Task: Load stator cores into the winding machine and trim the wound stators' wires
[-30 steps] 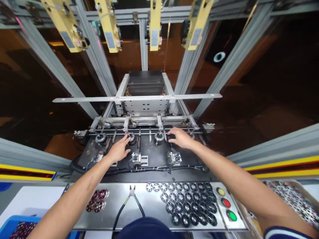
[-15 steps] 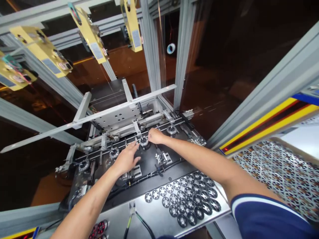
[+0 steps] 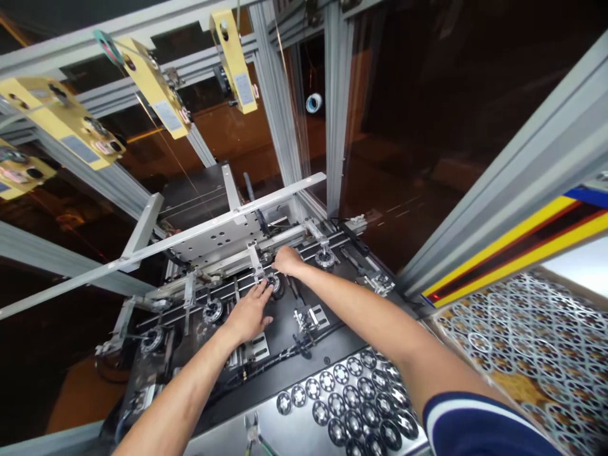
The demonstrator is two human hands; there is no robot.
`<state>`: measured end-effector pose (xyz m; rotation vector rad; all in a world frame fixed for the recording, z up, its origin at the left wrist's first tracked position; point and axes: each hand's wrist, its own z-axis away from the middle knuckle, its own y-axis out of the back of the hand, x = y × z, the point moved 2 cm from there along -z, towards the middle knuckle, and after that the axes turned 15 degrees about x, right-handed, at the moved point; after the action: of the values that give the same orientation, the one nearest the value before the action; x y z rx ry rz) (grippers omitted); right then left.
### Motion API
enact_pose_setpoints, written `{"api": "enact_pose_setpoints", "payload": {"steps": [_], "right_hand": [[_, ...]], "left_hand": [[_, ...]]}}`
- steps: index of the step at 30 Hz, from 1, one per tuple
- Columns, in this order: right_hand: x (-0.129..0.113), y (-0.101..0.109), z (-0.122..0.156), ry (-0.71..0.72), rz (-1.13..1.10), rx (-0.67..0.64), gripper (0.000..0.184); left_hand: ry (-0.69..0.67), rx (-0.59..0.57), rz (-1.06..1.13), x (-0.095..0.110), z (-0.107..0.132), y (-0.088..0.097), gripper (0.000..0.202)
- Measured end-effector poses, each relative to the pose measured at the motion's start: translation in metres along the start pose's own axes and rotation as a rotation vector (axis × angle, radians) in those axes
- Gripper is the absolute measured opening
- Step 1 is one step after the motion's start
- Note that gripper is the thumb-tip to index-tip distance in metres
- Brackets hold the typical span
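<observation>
My left hand (image 3: 251, 312) reaches over the black machine bed with its fingers stretched out and thumb apart. Its fingertips lie at the near left edge of a round slotted motor core (image 3: 274, 284) on a middle station, seemingly touching it. Just behind and to the right of that core, my right hand (image 3: 287, 261) is closed, fingers curled together in a pinch; whatever they hold is hidden. A metal arm (image 3: 255, 260) comes down beside the core. Similar cores sit on the other stations: one at the right (image 3: 325, 258), others at the left (image 3: 213, 310) and far left (image 3: 152, 340).
Rows of black-and-silver cores (image 3: 351, 396) lie on the metal front shelf, with cutting pliers (image 3: 251, 429) beside them. At right, a box of stacked rings (image 3: 527, 342) stands past a yellow-edged light barrier (image 3: 503, 253). A long grey bar (image 3: 213, 221) crosses behind my hands; yellow wire tensioners (image 3: 159, 95) hang above.
The view has shifted a little. My left fingers have come farther over the core's edge. My right hand has moved slightly left, behind the core, and stays closed.
</observation>
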<state>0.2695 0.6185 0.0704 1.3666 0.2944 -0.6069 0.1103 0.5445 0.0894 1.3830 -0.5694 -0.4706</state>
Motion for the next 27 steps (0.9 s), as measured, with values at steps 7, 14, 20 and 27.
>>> {"api": "enact_pose_setpoints", "payload": {"steps": [7, 14, 20, 27], "right_hand": [[0.007, -0.007, 0.018, -0.019, -0.122, -0.067, 0.031], [0.001, 0.015, 0.047, 0.097, -0.103, 0.057, 0.03], [0.062, 0.083, 0.079, 0.159, 0.048, 0.229, 0.027], [0.107, 0.112, 0.052, 0.034, 0.252, 0.235, 0.029]], "left_hand": [[0.026, -0.036, 0.033, 0.001, -0.004, 0.003, 0.083], [0.033, 0.026, 0.066, 0.001, 0.006, 0.009, 0.08], [-0.063, 0.172, 0.13, 0.03, 0.002, 0.027, 0.054], [-0.267, 0.141, 0.13, 0.085, -0.078, 0.003, 0.066]]}}
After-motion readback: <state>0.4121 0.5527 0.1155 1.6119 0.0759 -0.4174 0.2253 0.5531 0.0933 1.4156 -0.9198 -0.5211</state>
